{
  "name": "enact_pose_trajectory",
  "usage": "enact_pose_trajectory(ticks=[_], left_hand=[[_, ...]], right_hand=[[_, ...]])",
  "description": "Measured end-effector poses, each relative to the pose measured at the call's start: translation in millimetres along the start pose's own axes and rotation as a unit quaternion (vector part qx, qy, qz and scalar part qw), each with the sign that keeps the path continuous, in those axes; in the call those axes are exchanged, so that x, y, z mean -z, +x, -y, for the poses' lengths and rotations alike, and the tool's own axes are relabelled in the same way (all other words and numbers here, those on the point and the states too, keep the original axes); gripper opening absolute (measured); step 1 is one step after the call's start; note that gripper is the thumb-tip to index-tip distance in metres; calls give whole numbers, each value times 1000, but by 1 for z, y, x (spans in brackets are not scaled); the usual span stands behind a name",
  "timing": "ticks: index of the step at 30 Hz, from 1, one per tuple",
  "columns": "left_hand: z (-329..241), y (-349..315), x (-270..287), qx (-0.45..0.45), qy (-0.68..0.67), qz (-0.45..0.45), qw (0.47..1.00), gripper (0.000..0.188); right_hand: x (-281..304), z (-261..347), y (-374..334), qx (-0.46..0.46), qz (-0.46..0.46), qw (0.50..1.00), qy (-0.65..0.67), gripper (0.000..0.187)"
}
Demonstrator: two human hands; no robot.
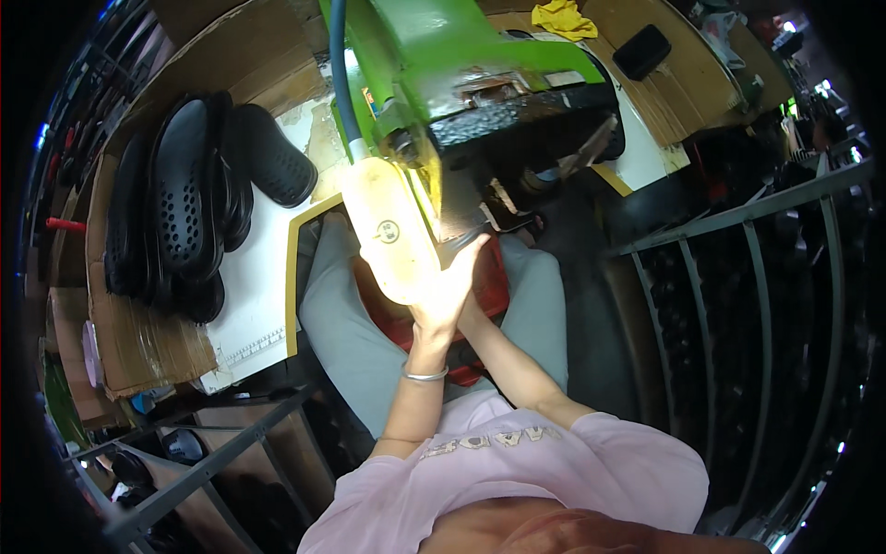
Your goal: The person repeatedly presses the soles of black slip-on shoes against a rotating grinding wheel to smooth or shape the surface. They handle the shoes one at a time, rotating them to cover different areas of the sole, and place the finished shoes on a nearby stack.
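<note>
In the head view, the left hand [447, 294] is gripping the lower end of a long, pale-yellow, sole-shaped piece [392, 208], thumb spreading wide, beside a glossy green machine [452, 42]. The right hand is hiding behind it, so its grip cannot be told. Supporting the piece evenly, thumb clear of the black machine head [526, 120], would be serving best.

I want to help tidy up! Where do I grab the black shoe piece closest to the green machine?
Maybe pinch the black shoe piece by its rounded near end, coming from the right: that end sticks out over the white tabletop, while other black pieces crowd its left side.
</note>
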State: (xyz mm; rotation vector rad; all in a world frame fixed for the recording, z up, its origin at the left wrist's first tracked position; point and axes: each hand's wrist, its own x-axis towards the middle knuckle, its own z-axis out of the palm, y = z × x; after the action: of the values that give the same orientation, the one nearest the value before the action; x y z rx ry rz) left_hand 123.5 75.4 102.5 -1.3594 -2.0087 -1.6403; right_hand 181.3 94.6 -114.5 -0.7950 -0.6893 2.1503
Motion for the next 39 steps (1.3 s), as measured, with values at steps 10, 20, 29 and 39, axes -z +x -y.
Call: enact_pose_trajectory(ticks=[10,20,29,39], left_hand=[[31,-20,8,227,-331,63,914,45],[80,-29,38,143,-270,85,948,46],[114,-25,106,185,-423,34,886,22],[129,-7,118,188,-446,112,868,37]], right_hand=[[56,185,-49,341,-269,857,-279,55],[-24,270,-85,499,-228,642,-535,64],[-77,227,-76,544,-95,659,-511,86],[-31,270,-134,404,6,748,-527,57]])
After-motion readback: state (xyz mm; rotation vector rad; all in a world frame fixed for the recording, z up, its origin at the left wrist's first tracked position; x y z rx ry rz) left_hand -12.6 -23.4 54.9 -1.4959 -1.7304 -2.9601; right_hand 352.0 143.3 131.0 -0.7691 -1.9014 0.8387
